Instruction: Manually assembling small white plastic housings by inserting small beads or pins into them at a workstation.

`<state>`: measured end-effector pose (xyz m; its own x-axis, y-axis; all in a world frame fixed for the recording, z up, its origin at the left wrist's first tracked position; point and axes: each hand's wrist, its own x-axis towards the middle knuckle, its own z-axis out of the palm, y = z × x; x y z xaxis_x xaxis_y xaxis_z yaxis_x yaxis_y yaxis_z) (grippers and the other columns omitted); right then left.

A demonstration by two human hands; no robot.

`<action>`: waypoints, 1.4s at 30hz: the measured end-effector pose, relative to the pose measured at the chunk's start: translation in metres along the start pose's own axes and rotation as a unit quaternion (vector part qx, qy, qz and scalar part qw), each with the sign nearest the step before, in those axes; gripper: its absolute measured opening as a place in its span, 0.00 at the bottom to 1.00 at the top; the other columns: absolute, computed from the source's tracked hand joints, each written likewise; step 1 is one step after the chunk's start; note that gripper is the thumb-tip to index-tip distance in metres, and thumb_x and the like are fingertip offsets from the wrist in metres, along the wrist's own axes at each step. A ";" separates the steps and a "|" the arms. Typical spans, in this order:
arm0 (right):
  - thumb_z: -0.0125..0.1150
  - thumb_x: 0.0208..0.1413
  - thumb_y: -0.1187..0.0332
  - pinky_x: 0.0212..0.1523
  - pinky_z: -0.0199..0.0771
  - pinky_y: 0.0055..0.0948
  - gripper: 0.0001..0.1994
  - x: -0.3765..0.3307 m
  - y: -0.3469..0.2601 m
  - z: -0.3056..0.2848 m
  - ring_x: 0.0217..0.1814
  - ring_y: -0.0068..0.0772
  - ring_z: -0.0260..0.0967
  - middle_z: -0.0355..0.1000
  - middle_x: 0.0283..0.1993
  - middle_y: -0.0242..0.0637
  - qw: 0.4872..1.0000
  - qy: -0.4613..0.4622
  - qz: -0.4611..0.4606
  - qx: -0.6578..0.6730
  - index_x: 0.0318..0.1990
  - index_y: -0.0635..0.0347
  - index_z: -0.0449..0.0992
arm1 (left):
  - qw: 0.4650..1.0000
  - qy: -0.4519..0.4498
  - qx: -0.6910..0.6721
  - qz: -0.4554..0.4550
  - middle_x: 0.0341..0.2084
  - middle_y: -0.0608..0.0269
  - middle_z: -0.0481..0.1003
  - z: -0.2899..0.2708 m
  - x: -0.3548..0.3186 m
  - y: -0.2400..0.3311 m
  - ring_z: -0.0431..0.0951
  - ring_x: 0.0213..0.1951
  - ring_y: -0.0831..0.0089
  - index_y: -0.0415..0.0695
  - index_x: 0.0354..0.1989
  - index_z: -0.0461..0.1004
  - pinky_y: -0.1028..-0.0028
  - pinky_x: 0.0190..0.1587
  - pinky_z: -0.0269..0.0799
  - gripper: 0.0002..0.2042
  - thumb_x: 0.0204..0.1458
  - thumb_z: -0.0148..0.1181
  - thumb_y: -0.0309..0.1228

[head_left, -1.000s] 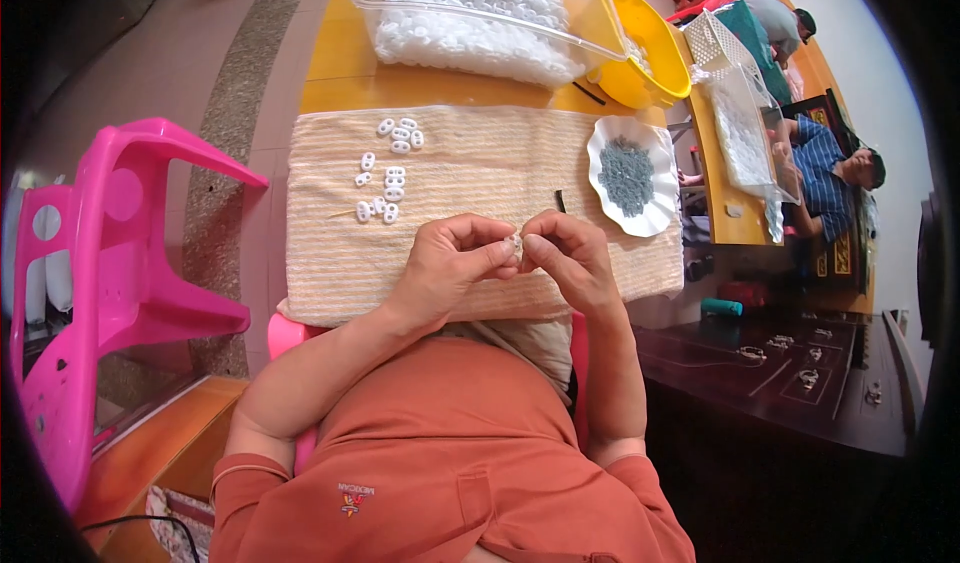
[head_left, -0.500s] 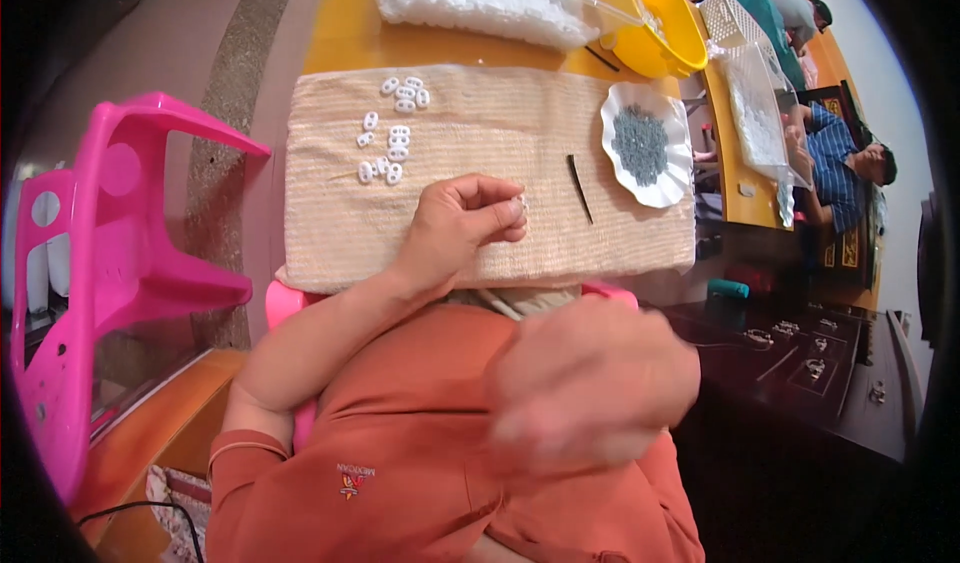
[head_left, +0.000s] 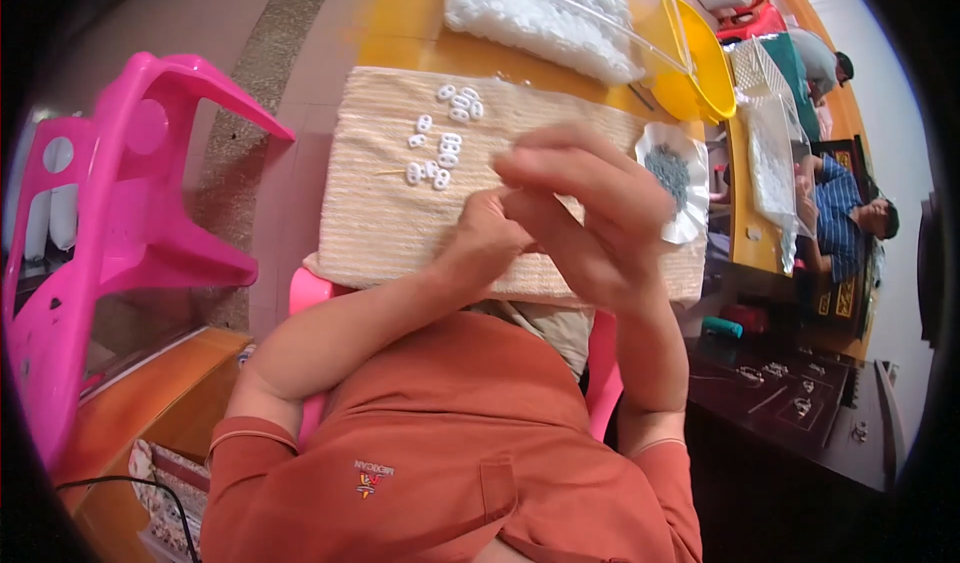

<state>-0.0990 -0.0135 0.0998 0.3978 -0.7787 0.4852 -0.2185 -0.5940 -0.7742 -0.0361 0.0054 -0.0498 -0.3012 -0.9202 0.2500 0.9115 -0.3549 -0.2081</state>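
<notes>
My left hand (head_left: pixel 482 235) is closed in a pinch just above the towel-covered table; its fingertips are hidden behind my right hand, so what it holds cannot be made out. My right hand (head_left: pixel 605 213) is raised above and across the left one, its fingers curved and smeared by motion. To the left of both lie several small white oval pieces with two holes (head_left: pixel 450 143), in loose groups on the beige striped towel (head_left: pixel 365 228). A thin pale stick (head_left: pixel 390 172) lies by the lowest group. At the right, a white scalloped dish (head_left: pixel 688 225) holds small grey bits (head_left: pixel 667 174), partly covered by my right hand.
A clear bin of white pieces (head_left: pixel 540 23) stands beyond the towel, beside a yellow basin (head_left: pixel 700 58). A dark stick (head_left: pixel 641 97) lies between them. Pink plastic chair (head_left: pixel 120 253) at left. Another person in a striped shirt (head_left: pixel 838 218) sits at the far right by another clear bin (head_left: pixel 770 178).
My right hand has risen from over my lap to above the left hand. The view has shifted, so the towel sits farther right. The black stick on the towel is now hidden behind my right hand.
</notes>
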 end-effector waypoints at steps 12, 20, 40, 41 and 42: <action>0.57 0.49 0.72 0.41 0.71 0.40 0.09 0.040 0.120 0.031 0.40 0.48 0.72 0.74 0.37 0.43 0.907 -0.279 0.087 -0.304 0.38 0.61 0.79 | 0.831 0.264 0.457 -0.176 0.30 0.61 0.76 0.020 0.003 0.017 0.76 0.29 0.77 0.34 0.37 0.75 0.78 0.34 0.77 0.06 0.51 0.59 0.21; 0.56 0.48 0.73 0.43 0.70 0.43 0.08 0.037 0.120 0.031 0.42 0.52 0.71 0.73 0.38 0.44 0.876 -0.318 0.123 -0.341 0.37 0.62 0.77 | 0.830 0.256 0.469 -0.161 0.28 0.62 0.77 0.017 0.004 0.016 0.76 0.29 0.78 0.34 0.35 0.75 0.78 0.33 0.76 0.05 0.51 0.59 0.20; 0.61 0.51 0.80 0.38 0.74 0.21 0.10 -0.025 0.133 -0.044 0.35 0.20 0.71 0.74 0.34 0.31 0.962 0.003 0.269 0.053 0.42 0.67 0.77 | 0.831 0.265 0.455 -0.179 0.33 0.60 0.76 0.024 0.003 0.021 0.77 0.33 0.77 0.34 0.41 0.74 0.78 0.37 0.77 0.08 0.52 0.59 0.21; 0.61 0.51 0.81 0.41 0.76 0.23 0.11 -0.032 0.132 -0.049 0.36 0.20 0.72 0.73 0.35 0.32 0.951 0.033 0.290 0.098 0.43 0.68 0.76 | 0.831 0.264 0.454 -0.183 0.33 0.60 0.76 0.024 0.004 0.022 0.77 0.33 0.77 0.34 0.41 0.74 0.78 0.37 0.77 0.08 0.52 0.59 0.21; 0.60 0.51 0.82 0.43 0.78 0.24 0.12 -0.039 0.131 -0.053 0.37 0.21 0.72 0.73 0.35 0.33 0.938 0.063 0.309 0.144 0.44 0.68 0.75 | 0.830 0.267 0.457 -0.178 0.32 0.61 0.76 0.027 0.004 0.022 0.77 0.32 0.77 0.34 0.40 0.74 0.78 0.37 0.77 0.08 0.52 0.59 0.21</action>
<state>-0.1903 -0.0720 0.0014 0.1622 -0.9848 -0.0618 -0.1148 0.0433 -0.9924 -0.0093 -0.0020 -0.0278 -0.4551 -0.8126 -0.3641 0.4971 -0.5711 0.6532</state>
